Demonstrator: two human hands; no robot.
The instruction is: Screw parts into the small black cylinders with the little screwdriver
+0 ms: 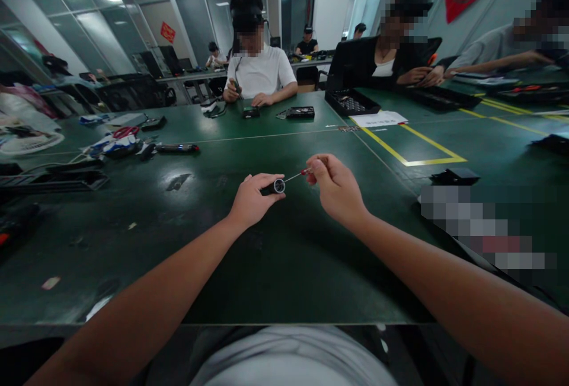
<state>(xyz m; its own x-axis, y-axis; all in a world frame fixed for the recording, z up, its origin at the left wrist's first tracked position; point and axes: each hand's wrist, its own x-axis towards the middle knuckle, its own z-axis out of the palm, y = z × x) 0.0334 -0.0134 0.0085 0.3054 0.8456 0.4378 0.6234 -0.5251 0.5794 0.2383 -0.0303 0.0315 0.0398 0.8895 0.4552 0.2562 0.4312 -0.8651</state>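
Note:
My left hand (252,199) grips a small black cylinder (274,187) with a round silver-rimmed end that faces right. My right hand (336,187) pinches a thin screwdriver (299,175) with a red handle. Its metal shaft points left, and the tip sits at the cylinder's open end. Both hands hover just above the dark green table (275,255), near its middle.
Scissors and tools (120,142) lie far left beside a black tray (66,179). Black parts trays (351,101) and a white sheet (380,118) sit beyond yellow tape lines (413,149). Three people work across the table. A small black part (454,176) lies at my right.

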